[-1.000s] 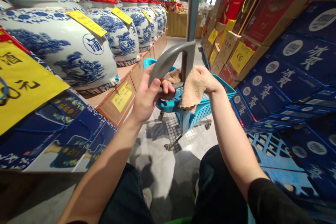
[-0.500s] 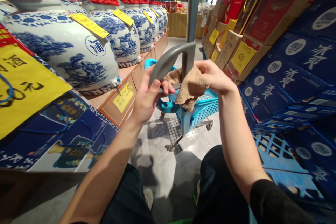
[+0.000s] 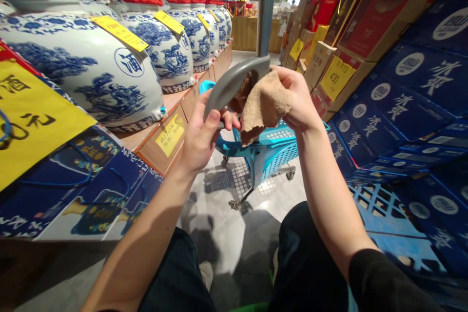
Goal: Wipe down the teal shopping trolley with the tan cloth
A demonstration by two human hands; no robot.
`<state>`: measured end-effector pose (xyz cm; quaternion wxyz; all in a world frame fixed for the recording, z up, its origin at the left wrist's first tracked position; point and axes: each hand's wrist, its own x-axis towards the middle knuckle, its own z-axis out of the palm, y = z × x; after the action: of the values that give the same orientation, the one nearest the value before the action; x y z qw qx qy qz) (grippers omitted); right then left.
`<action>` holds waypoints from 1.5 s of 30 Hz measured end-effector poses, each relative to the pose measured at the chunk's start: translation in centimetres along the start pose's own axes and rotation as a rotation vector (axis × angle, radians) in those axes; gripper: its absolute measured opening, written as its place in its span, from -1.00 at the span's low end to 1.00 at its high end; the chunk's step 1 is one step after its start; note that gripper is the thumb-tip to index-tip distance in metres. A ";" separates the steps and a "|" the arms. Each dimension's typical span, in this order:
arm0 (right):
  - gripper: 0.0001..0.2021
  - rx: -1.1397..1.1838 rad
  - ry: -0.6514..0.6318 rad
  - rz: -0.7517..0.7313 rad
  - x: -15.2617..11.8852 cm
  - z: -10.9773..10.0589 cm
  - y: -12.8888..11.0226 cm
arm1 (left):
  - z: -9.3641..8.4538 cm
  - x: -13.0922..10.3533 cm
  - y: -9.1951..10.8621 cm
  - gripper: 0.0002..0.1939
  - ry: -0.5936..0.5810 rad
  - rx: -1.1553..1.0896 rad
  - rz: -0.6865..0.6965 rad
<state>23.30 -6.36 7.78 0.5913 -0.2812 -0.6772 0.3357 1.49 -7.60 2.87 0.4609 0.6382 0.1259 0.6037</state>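
So from my feed: the left hand is in the middle of the frame, clenched around the lower end of the grey cart handle, thumb up along its near side and fingers curled underneath. The right hand is just right of centre, grasping a tan cloth and pressing it against the upper part of that same handle, right where the handle meets the grey upright post that runs off the top of the frame. The cloth is bunched, with a loose corner hanging down toward the basket.

Below and behind both hands sits the turquoise shopping basket of the cart, on small wheels on the shiny grey floor.

Upper left of the frame is a row of big blue-and-white ceramic jars with red cloth tops and yellow tags, standing on a wooden shelf with a yellow price label. Lower left there are dark blue gift bags. The whole right side is stacked blue cartons, with brown cardboard boxes further back carrying yellow price cards.

My dark trousers fill the bottom centre.
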 end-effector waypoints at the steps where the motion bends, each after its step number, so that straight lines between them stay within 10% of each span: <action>1: -0.55 0.023 0.056 -0.018 0.1 0.3 0.1 | 0.0 -0.1 -0.1 -0.35 0.012 0.002 0.004; 8: -0.44 -0.096 -0.295 0.221 0.3 -2.1 2.4 | 0.0 0.0 -0.5 -0.34 -0.006 0.021 0.012; 15: -0.44 -0.038 0.052 0.055 0.8 0.1 1.3 | 0.3 -0.1 -0.1 -0.34 0.021 0.017 0.013; 22: -0.50 -0.123 -0.394 0.199 0.5 -3.2 2.5 | 0.3 0.0 -0.1 -0.36 -0.030 -0.005 0.020; 28: -0.57 -0.025 0.078 0.028 0.7 -0.5 0.5 | 0.1 -0.2 0.0 -0.34 0.047 0.015 -0.014; 34: -0.45 -0.143 -0.319 0.164 0.6 -2.1 1.1 | 0.2 0.0 0.0 -0.36 -0.019 -0.011 0.002; 40: -0.48 -0.057 0.012 -0.004 0.7 -0.4 -0.2 | 0.1 0.0 -0.1 -0.36 0.025 -0.008 0.010; 45: -0.40 -0.146 -0.204 0.070 0.3 -0.2 -1.0 | 0.2 -0.1 -0.2 -0.38 0.032 0.014 0.018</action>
<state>23.44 -6.70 8.80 0.4851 -0.3113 -0.7464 0.3328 1.71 -7.68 2.73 0.4489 0.6326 0.1315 0.6172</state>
